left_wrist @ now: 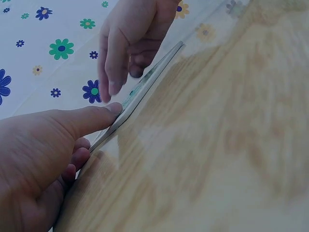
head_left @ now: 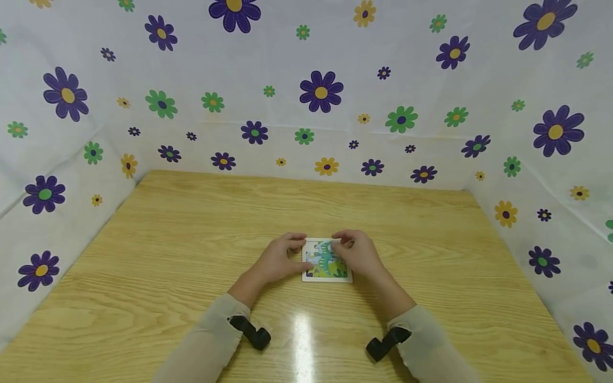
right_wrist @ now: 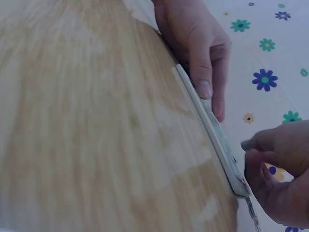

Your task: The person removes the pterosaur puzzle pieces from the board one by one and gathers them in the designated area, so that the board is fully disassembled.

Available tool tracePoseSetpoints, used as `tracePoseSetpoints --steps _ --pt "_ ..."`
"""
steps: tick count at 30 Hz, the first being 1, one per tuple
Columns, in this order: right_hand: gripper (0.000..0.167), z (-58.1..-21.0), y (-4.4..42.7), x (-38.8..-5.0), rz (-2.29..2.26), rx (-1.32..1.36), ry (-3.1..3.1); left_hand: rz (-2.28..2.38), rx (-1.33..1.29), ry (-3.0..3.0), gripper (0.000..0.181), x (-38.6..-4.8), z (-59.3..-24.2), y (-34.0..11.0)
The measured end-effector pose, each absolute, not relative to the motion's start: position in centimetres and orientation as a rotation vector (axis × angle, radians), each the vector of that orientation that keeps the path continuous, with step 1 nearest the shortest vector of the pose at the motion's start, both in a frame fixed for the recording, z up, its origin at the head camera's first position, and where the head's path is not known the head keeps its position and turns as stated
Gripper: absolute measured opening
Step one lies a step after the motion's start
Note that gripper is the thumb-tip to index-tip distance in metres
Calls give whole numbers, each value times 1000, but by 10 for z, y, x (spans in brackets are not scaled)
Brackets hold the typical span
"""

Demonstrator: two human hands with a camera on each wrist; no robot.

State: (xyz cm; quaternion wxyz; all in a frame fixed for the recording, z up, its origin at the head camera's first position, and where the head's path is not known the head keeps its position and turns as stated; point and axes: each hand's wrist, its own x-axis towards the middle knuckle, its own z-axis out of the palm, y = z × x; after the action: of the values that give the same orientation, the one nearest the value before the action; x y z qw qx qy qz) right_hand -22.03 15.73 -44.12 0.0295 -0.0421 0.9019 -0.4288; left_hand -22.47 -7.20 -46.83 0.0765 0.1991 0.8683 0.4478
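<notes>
A small square picture puzzle (head_left: pixel 328 272) with a white frame and a green and blue picture lies flat on the wooden table. My left hand (head_left: pixel 279 260) grips its left side, the thumb (left_wrist: pixel 104 116) on top and the fingers along the edge. Over the upper right corner is my right hand (head_left: pixel 360 256), its thumb and forefinger bent near each other. In the right wrist view my right hand (right_wrist: pixel 282 169) is beside the board's near end (right_wrist: pixel 236 186), with no piece plainly visible in its fingers. Part of the picture is hidden by the hands.
The wooden table (head_left: pixel 191 223) is enclosed at the back and sides by a white cloth (head_left: pixel 268 53) printed with purple, green and yellow flowers. A band of glare lies on the table in front of the puzzle. Black wrist mounts (head_left: pixel 256 335) are on both sleeves.
</notes>
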Motion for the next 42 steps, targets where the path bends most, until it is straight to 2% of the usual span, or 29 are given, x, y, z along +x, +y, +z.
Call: tracePoseSetpoints --steps 5,12,19,26,32,42 --pt "24 -443 145 -223 -1179 -372 2757 1346 614 2592 70 -227 -466 -70" --pt "20 -444 136 -223 -1033 -446 2834 1339 606 2602 69 -226 -465 -72" --pt "16 -446 132 -221 -1083 -418 2856 1360 616 2614 69 -225 -467 -75" --pt "32 -449 139 -222 -1267 -352 2717 1346 616 2612 69 -225 -468 -74" --pt "22 -450 145 -227 -1408 -292 2579 1339 619 2609 70 -226 -467 -73" --pt "29 -444 153 -232 -1666 -190 2326 1313 616 2630 70 -226 -469 -75"
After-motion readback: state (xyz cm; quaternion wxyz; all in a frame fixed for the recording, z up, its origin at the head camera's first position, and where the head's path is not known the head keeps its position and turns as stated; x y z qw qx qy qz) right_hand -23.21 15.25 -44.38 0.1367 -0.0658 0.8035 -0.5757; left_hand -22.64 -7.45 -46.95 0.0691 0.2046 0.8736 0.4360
